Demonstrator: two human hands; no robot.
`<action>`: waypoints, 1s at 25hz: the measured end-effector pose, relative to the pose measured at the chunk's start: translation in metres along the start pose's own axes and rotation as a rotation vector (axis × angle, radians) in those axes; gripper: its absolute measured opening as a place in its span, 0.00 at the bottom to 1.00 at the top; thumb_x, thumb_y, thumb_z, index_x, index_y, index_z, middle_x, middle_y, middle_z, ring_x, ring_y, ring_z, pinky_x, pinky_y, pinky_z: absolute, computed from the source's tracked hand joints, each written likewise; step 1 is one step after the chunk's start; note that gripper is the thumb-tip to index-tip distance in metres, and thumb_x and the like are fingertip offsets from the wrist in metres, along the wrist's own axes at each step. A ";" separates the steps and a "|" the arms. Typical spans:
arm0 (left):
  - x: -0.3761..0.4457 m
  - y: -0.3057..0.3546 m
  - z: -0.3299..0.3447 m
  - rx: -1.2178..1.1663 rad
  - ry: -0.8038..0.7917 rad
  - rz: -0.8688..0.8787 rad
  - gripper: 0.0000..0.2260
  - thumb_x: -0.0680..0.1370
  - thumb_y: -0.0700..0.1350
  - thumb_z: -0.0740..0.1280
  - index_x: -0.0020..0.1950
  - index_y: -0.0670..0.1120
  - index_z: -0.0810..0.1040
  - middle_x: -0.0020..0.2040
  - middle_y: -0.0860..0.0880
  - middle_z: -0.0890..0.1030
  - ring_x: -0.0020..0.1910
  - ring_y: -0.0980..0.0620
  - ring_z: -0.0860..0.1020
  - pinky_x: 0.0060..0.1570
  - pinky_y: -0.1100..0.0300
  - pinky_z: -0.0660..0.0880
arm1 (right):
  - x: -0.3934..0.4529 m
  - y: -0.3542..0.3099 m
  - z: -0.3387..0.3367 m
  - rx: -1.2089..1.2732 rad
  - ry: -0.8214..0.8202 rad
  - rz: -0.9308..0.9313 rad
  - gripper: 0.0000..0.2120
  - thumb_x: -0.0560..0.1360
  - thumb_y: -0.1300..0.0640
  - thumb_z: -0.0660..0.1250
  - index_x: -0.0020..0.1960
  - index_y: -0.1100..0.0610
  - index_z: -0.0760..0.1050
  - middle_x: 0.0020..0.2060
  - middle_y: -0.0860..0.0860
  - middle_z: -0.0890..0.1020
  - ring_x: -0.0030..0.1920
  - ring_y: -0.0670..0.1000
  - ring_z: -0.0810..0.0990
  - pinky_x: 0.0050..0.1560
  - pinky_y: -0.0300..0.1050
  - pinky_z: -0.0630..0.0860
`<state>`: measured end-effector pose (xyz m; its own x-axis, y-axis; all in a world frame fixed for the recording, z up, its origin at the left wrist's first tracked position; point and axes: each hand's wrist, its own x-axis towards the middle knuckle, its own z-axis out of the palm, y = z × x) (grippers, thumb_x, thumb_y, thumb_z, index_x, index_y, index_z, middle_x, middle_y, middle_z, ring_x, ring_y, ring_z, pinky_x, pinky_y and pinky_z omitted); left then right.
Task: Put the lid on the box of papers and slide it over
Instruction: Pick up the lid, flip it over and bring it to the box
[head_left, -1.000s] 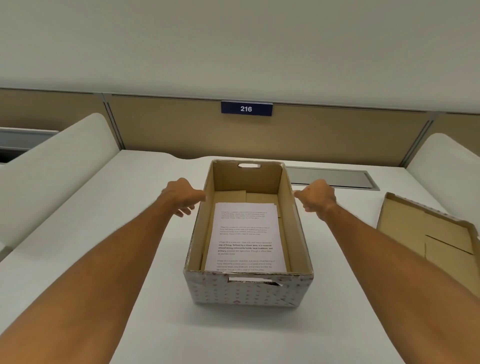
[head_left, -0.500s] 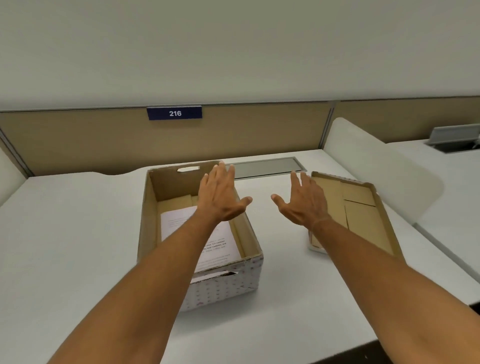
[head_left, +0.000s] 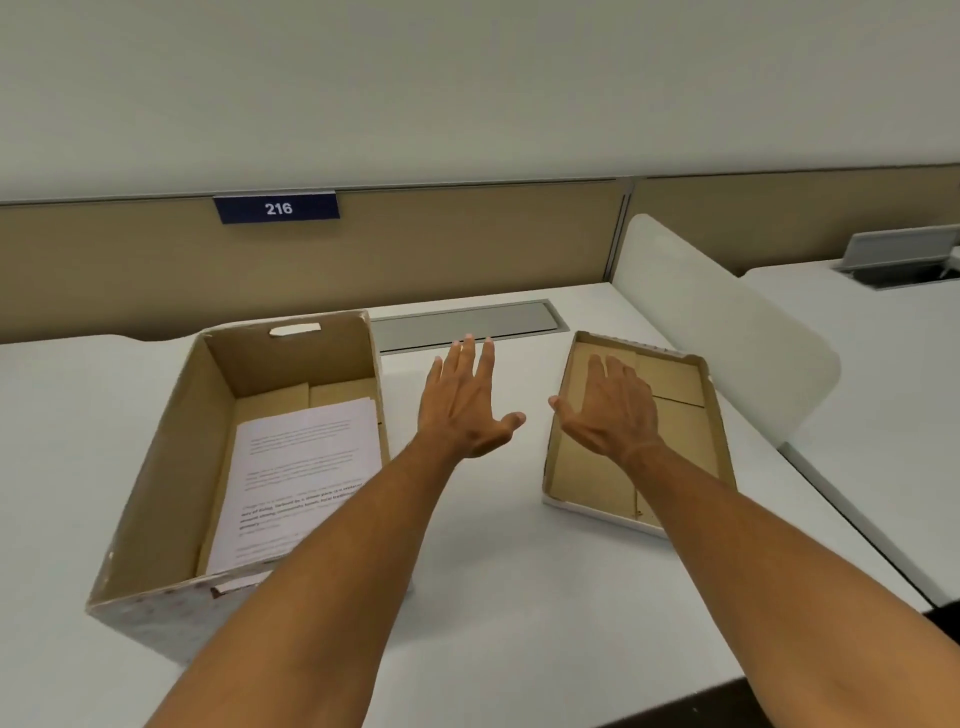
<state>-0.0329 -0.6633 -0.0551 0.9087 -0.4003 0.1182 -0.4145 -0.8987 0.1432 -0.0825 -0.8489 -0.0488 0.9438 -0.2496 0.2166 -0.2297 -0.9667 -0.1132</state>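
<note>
Box (head_left: 171, 493) of papers stands open on the white surface (head_left: 493, 597), to your left, its cardboard walls upright and a handle cut-out showing in the far wall. The papers (head_left: 301, 467), a printed stack, lie flat on its floor. The lid (head_left: 675, 415) lies well apart on the right of the same surface, upside down, brown inside facing up, white rim resting on the surface.

Your left hand (head_left: 462, 410) hovers over bare surface between box and lid, fingers spread, holding nothing. Your right hand (head_left: 613, 410) is over the lid's near left part, grip likewise spread and empty; contact with the cardboard cannot be confirmed.

Assessment: the step in hand is the reach for the lid; nothing is yet fitted. The next move calls for taking the lid by opposite rims, turning it over, and squaring it to the box's walls before lowering.
</note>
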 end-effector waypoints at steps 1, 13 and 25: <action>0.006 0.006 0.007 0.022 -0.020 -0.022 0.44 0.75 0.69 0.56 0.80 0.47 0.42 0.81 0.43 0.43 0.80 0.42 0.43 0.76 0.45 0.44 | 0.007 0.007 0.005 0.012 -0.006 -0.013 0.37 0.74 0.36 0.59 0.73 0.62 0.63 0.69 0.61 0.71 0.68 0.61 0.71 0.64 0.56 0.70; 0.038 0.026 0.064 0.048 -0.153 -0.262 0.42 0.76 0.68 0.54 0.81 0.46 0.43 0.81 0.43 0.42 0.80 0.43 0.42 0.76 0.47 0.43 | 0.097 0.029 0.076 0.566 -0.302 0.300 0.12 0.72 0.55 0.72 0.37 0.61 0.73 0.34 0.54 0.79 0.35 0.54 0.79 0.29 0.39 0.70; 0.048 0.005 0.071 -0.121 -0.189 -0.350 0.40 0.77 0.64 0.58 0.81 0.45 0.47 0.81 0.43 0.48 0.80 0.43 0.47 0.76 0.48 0.48 | 0.139 0.021 0.111 0.719 -0.386 0.552 0.06 0.68 0.67 0.75 0.43 0.66 0.79 0.33 0.57 0.81 0.32 0.57 0.85 0.39 0.55 0.84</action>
<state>0.0118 -0.6995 -0.1185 0.9841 -0.1107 -0.1389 -0.0719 -0.9633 0.2588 0.0705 -0.8981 -0.1284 0.7894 -0.4964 -0.3612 -0.5833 -0.4228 -0.6936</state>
